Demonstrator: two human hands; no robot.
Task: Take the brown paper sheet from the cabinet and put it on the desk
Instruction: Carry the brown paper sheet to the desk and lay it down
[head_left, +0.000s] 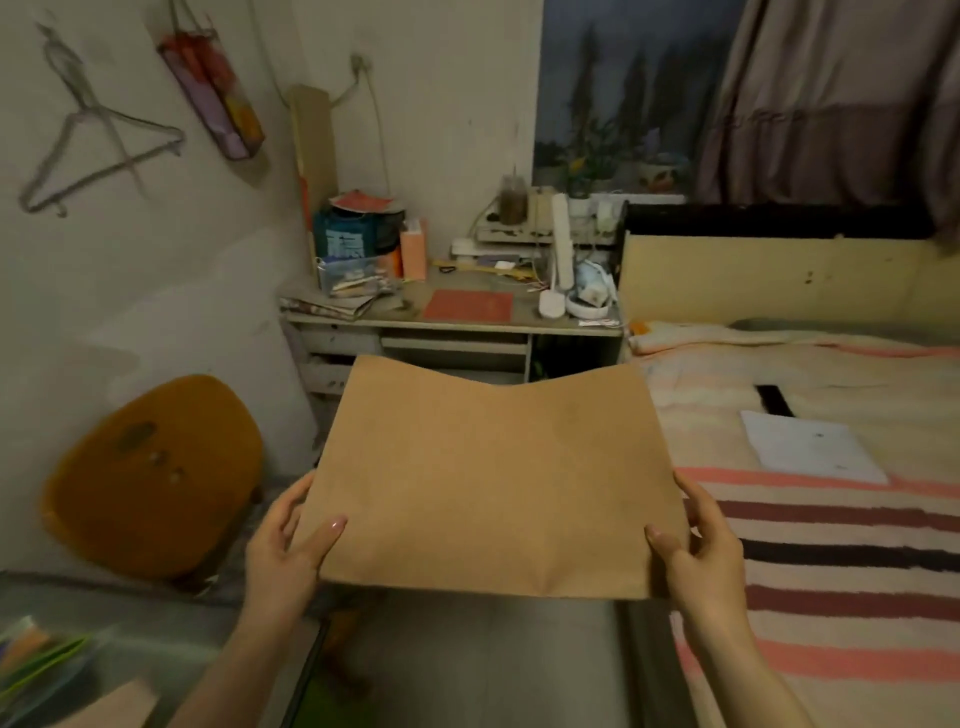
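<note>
Holding the brown paper sheet (493, 478) out flat in front of you, you have it in mid-air, well short of the desk (457, 325) and lower in view than the desk's front edge. Its long axis runs side to side, roughly parallel to that front edge, and its far edge points toward the desk and sags in the middle, so the two far corners ride higher than the centre.

Your left hand (283, 553) pinches the near left corner, thumb on top and fingers tucked under the sheet. Your right hand (698, 551) pinches the near right corner the same way, thumb on top. The sheet spans the gap between the two hands and extends away from them toward the desk.

The sheet hides the lower part of the desk's drawers and the floor in front of the desk. Your fingers beneath the paper are mostly out of sight. The clutter on the desk top is too blurred to name piece by piece, though a red mat (467, 305) lies near its front edge. Left of the desk sits an orange stool (156, 478); right of it, a striped bed (831, 519) runs off the frame.
</note>
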